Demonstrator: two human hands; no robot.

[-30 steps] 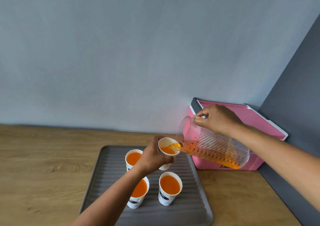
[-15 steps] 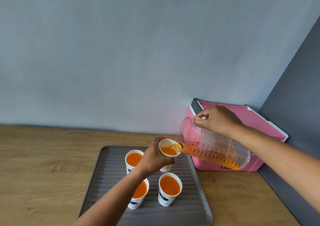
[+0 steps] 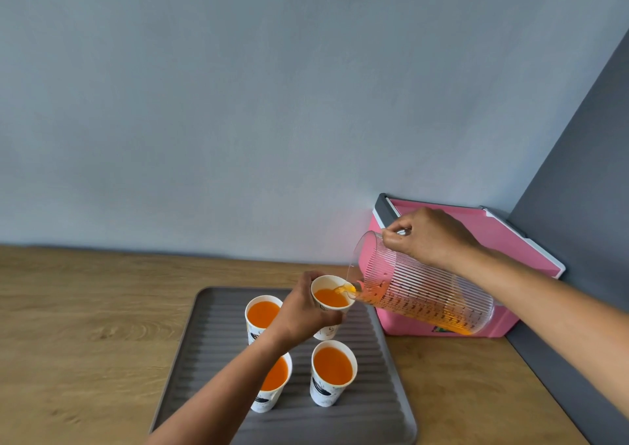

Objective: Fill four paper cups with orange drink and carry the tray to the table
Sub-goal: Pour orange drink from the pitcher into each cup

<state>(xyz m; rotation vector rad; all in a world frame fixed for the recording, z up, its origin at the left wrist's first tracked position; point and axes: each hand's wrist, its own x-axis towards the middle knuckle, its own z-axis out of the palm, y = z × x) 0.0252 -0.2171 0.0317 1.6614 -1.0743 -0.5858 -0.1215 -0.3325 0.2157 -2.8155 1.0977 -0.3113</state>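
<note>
1. Four paper cups stand on the grey ridged tray, which lies low in the middle of the frame on the wooden counter. The two nearest ones, the front left cup and the front right cup, are full of orange drink and nobody touches them. I think they are kept on the tray so that all can be carried together later.
2. A little higher, the back left cup is also full, partly hidden behind the left forearm.
3. The left hand is wrapped around the side of the fourth cup, with the fingers curled on its wall. This cup seems a little raised or tilted toward the spout, but I cannot tell if its bottom touches the tray. Holding it probably keeps the light paper from tipping under the stream.
4. To the right of centre, the right hand is closed on the rim or handle of the clear ribbed pitcher. The pitcher leans to the left, with its spout just at the cup's edge, and orange drink runs into the cup. Only a little drink remains along its lower side.
5. Behind the pitcher, a pink cooler box stands in the corner against the wall.
6. In my judgement the filling is almost finished, and carrying the tray is not yet begun.
</note>
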